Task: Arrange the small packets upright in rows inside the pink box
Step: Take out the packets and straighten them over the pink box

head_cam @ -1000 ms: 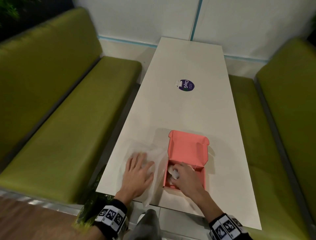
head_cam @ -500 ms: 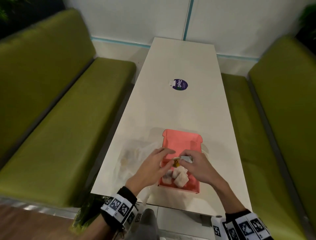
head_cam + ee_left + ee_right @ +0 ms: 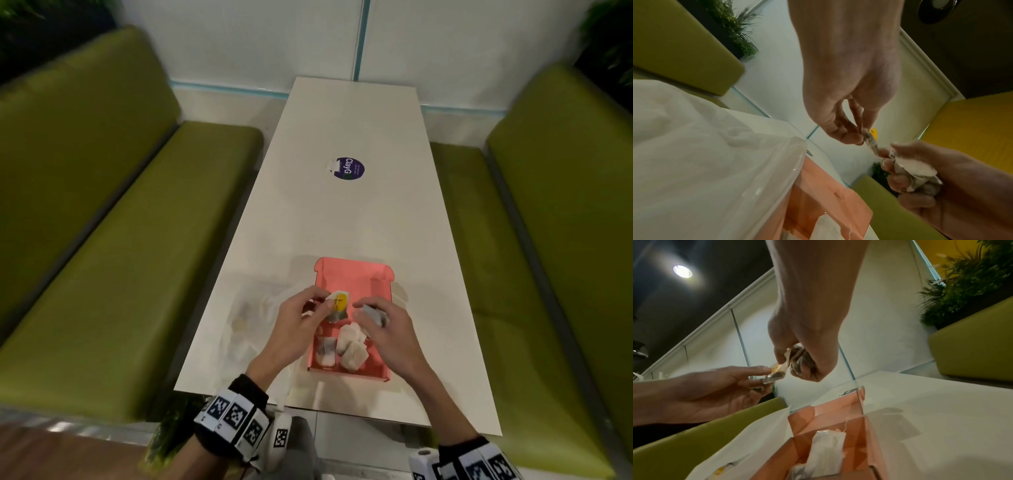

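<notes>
Both hands raised close together, forearms angled inward, marker bands on both wrists. Left hand [image 3: 297,320]: thumb and fingertips pinched together on something small. Right hand [image 3: 383,325]: palm down, fingers curled round a small bundle.

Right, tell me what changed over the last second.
The left hand left the plastic bag, rose over the pink box and now pinches a yellow-tagged packet. The right hand lifted out of the box gripping packets. Box and sticker stayed put.
</notes>
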A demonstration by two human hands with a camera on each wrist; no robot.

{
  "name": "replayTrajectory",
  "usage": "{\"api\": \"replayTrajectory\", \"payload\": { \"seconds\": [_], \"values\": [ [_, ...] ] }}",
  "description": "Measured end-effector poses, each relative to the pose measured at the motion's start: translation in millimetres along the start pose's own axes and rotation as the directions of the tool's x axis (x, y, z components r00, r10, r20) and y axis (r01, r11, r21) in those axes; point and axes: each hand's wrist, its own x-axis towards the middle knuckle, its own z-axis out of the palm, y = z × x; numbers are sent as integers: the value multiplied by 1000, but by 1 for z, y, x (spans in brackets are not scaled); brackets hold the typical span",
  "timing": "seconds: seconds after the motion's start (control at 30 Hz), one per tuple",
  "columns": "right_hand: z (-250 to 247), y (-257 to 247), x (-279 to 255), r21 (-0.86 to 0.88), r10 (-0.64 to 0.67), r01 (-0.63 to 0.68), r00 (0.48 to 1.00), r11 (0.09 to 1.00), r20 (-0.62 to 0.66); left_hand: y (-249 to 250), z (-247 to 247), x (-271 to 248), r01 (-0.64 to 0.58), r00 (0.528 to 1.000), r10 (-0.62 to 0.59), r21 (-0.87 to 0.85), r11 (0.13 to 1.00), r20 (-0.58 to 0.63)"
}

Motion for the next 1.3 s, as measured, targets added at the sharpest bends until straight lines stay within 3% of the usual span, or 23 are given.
{"api": "replayTrajectory", "payload": {
  "seconds": [0.13, 0.33, 0.47, 0.57, 0.67, 0.73, 0.83, 0.97, 1.03, 1.3],
  "values": [
    [13, -11, 1, 88, -11, 12, 1000, 996, -18, 7, 5, 1, -19, 1000, 20, -45, 999, 18],
    [10, -1, -4, 33, 18, -21, 996, 999, 88, 7, 7, -4, -6, 1000, 7, -72, 997, 15],
    [5, -6, -2, 34, -15, 14, 998, 999, 55, 4, 7, -7, 10, 1000, -8, -62, 998, 30],
    [9, -6, 0, 4, -31, 31, 996, 1000, 80, 4, 7, -8, -1, 1000, 1, -4, 1000, 29],
    [11, 7, 5, -90, 16, -8, 996, 996, 92, -10, 3, -13, 17, 999, -23, 177, 984, 32],
    [16, 20, 10, -182, 84, -62, 990, 981, 113, -23, -1, -20, 17, 997, -43, 370, 929, 62],
    [30, 35, 19, -339, 186, -129, 972, 932, 141, -32, 2, -35, -66, 978, -91, 687, 724, 190],
    [48, 40, 31, -470, 254, -169, 959, 866, 123, -31, 13, -47, -206, 928, -169, 836, 508, 332],
    [56, 40, 35, -503, 288, -204, 953, 840, 94, -30, 15, -48, -225, 918, -193, 856, 465, 346],
    [75, 40, 36, -514, 330, -305, 943, 801, -45, -26, 17, -49, -293, 891, -205, 858, 422, 406]
  ]
}}
